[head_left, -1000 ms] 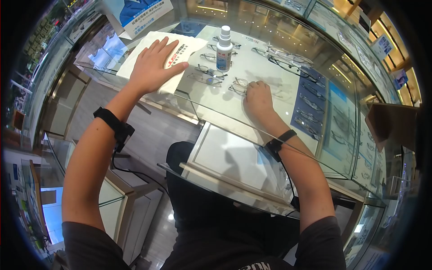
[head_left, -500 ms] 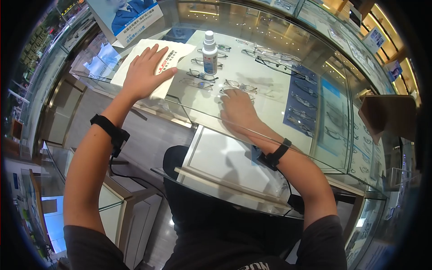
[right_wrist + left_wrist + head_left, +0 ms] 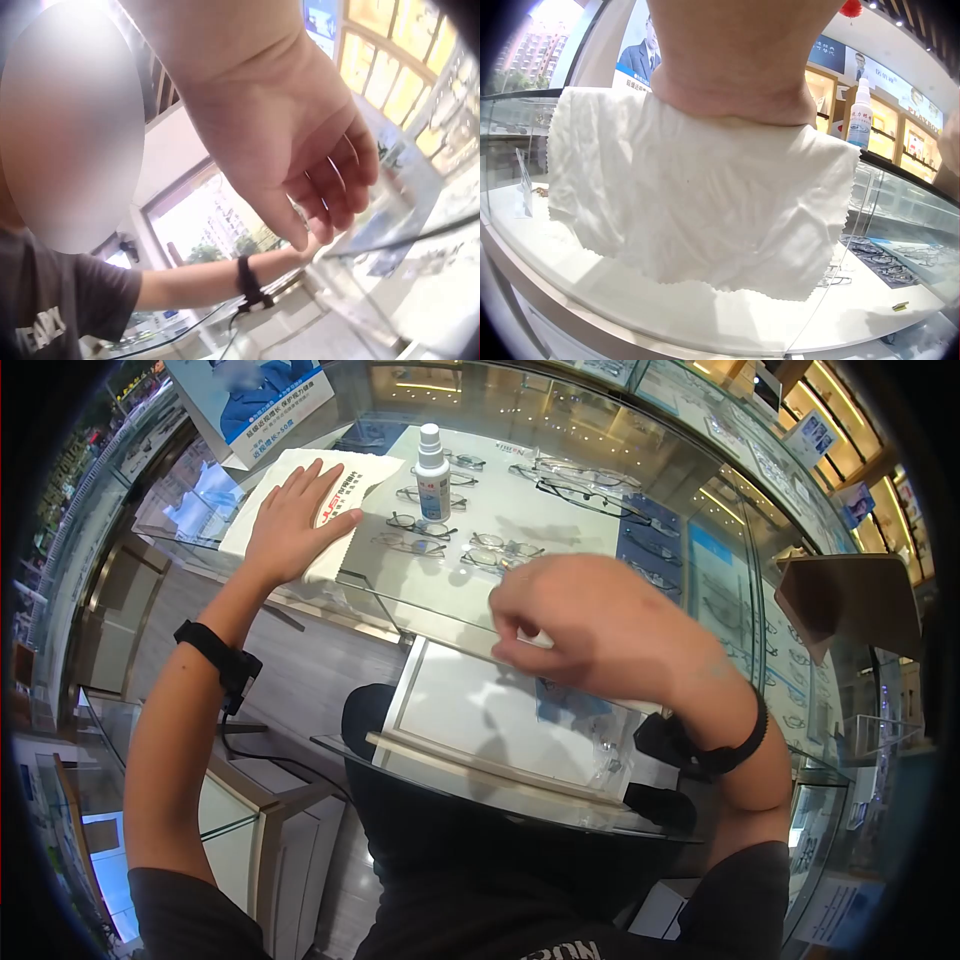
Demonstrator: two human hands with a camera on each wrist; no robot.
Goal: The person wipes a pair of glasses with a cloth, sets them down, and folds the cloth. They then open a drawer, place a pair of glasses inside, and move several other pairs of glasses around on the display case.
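Red lettering on the white cloth and print on the poster and spray bottle label show, none clearly readable

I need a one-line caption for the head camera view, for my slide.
At a glass counter, the left hand rests on a white cloth; the right hand is raised above several eyeglasses.

1. I see my left hand lying flat on the cloth, at the left of the glass counter
2. The spray bottle stands right of the cloth
3. Glasses lie near the bottle
4. My right hand is above the counter's near edge
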